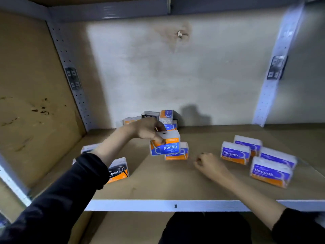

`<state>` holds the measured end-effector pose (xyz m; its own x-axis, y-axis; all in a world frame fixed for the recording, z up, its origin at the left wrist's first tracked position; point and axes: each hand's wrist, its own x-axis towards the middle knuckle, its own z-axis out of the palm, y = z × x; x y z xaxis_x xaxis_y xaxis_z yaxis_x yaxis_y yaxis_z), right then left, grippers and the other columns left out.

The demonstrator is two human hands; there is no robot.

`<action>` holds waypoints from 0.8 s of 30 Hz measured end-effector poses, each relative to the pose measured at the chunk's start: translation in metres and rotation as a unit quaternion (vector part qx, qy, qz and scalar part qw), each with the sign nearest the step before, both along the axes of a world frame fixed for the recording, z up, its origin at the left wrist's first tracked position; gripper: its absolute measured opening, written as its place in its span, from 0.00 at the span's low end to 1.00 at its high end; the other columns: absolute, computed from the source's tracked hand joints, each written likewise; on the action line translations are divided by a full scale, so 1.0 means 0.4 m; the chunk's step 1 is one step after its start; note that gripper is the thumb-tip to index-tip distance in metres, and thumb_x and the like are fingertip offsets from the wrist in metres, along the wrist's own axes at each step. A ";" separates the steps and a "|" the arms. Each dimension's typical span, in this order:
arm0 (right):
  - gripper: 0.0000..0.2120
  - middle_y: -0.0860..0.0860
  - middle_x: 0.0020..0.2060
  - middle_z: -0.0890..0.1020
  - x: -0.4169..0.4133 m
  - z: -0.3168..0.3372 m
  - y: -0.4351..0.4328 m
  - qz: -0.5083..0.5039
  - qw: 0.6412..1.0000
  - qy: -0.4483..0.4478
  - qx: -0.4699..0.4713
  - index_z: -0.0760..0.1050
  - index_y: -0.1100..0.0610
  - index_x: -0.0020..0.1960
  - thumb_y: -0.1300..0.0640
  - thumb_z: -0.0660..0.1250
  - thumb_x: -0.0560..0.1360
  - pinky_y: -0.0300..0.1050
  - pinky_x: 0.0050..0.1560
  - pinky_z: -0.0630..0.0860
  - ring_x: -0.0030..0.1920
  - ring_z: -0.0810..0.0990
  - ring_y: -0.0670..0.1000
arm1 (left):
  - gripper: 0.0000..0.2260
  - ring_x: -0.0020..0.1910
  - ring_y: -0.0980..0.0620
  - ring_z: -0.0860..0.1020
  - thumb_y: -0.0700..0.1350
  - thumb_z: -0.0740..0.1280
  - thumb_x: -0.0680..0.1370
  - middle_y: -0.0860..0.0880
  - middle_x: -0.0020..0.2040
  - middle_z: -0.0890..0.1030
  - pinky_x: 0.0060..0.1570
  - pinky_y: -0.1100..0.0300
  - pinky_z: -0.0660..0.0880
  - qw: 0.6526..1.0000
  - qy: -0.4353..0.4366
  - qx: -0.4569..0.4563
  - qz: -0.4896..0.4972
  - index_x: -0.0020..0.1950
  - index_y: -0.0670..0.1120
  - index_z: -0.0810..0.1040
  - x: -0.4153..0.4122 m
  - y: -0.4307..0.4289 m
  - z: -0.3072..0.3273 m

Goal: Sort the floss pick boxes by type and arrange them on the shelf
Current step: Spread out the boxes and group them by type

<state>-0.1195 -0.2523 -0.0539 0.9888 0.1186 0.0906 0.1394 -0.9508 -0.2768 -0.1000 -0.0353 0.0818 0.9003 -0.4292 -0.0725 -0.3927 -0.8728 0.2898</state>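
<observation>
**Q:** Left hand?
**A:** Left hand (pixel 149 129) grips a Round box (pixel 166 144) from the top, label upside down. It is held above the shelf (pixel 158 205), just in front of a second Round box (pixel 176 152).
**Q:** Right hand?
**A:** Right hand (pixel 209 164) is loosely curled and holds nothing, low over the shelf near four Smooth boxes (pixel 235 154) grouped at right.
**Q:** Elsewhere?
**A:** Charcoal box (pixel 119 169) at left; mixed pile (pixel 165 117) against the back wall.

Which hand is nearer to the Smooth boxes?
Right. The right hand is just left of the Smooth boxes; the left hand is farther left, holding a Round box.
</observation>
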 end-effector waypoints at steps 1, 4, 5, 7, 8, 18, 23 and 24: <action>0.16 0.59 0.56 0.78 -0.003 -0.011 -0.012 -0.013 1.000 0.008 0.000 0.76 0.62 0.56 0.52 0.58 0.78 0.49 0.53 0.74 0.56 0.78 0.57 | 0.19 0.52 0.53 0.75 0.44 0.72 0.72 0.48 0.59 0.79 0.50 0.65 0.68 1.000 0.004 -0.002 -0.011 0.62 0.44 0.77 0.001 -0.019 -0.011; 0.20 0.59 0.62 0.75 -0.006 -0.041 -0.033 -0.028 0.999 0.021 0.008 0.71 0.63 0.63 0.50 0.57 0.79 0.48 0.59 0.72 0.61 0.75 0.57 | 0.20 0.51 0.55 0.73 0.44 0.71 0.72 0.47 0.61 0.79 0.51 0.65 0.68 0.999 0.017 0.002 -0.032 0.63 0.44 0.76 0.004 -0.067 -0.039; 0.22 0.59 0.65 0.72 -0.004 -0.049 -0.037 -0.029 0.999 0.025 0.005 0.68 0.63 0.66 0.50 0.56 0.79 0.48 0.62 0.70 0.64 0.73 0.57 | 0.20 0.51 0.55 0.73 0.44 0.71 0.72 0.47 0.60 0.79 0.51 0.65 0.68 0.999 0.021 0.003 -0.037 0.63 0.44 0.76 0.004 -0.079 -0.047; 0.26 0.58 0.72 0.64 -0.002 -0.059 -0.044 -0.029 0.998 0.049 -0.002 0.62 0.62 0.71 0.47 0.54 0.79 0.47 0.70 0.63 0.71 0.65 0.56 | 0.19 0.50 0.55 0.73 0.43 0.71 0.72 0.47 0.60 0.79 0.50 0.64 0.70 0.999 0.031 0.004 -0.044 0.63 0.43 0.76 0.007 -0.097 -0.065; 0.28 0.57 0.74 0.60 0.000 -0.064 -0.047 -0.029 0.997 0.066 -0.009 0.58 0.62 0.73 0.46 0.53 0.80 0.47 0.72 0.59 0.74 0.60 0.55 | 0.19 0.50 0.55 0.73 0.43 0.71 0.72 0.46 0.60 0.79 0.50 0.64 0.70 0.998 0.034 0.003 -0.046 0.62 0.43 0.76 0.007 -0.104 -0.073; 0.33 0.52 0.77 0.48 0.018 -0.096 -0.060 -0.018 0.991 0.121 -0.049 0.47 0.56 0.76 0.39 0.47 0.79 0.47 0.75 0.47 0.77 0.48 0.50 | 0.22 0.62 0.48 0.75 0.44 0.70 0.73 0.46 0.65 0.76 0.62 0.57 0.71 0.999 0.033 0.023 -0.030 0.66 0.43 0.73 0.026 -0.125 -0.167; 0.33 0.52 0.77 0.48 0.020 -0.102 -0.060 -0.022 0.992 0.114 -0.046 0.47 0.57 0.76 0.39 0.48 0.78 0.47 0.75 0.46 0.77 0.47 0.50 | 0.25 0.65 0.47 0.73 0.44 0.69 0.74 0.44 0.68 0.74 0.65 0.57 0.69 0.998 0.038 0.054 -0.020 0.69 0.41 0.70 0.041 -0.127 -0.208; 0.34 0.52 0.77 0.48 0.020 -0.103 -0.060 -0.022 0.992 0.113 -0.045 0.47 0.57 0.76 0.39 0.48 0.78 0.47 0.76 0.46 0.77 0.47 0.50 | 0.25 0.66 0.47 0.72 0.44 0.69 0.74 0.45 0.68 0.73 0.65 0.57 0.68 0.998 0.037 0.058 -0.016 0.70 0.41 0.69 0.043 -0.125 -0.213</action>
<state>-0.1116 -0.2763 -0.0950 0.9870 0.0728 -0.1434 0.0417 -0.9770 -0.2093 -0.0827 -0.0854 -0.0035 0.8763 -0.4432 -0.1890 -0.4029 -0.8891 0.2172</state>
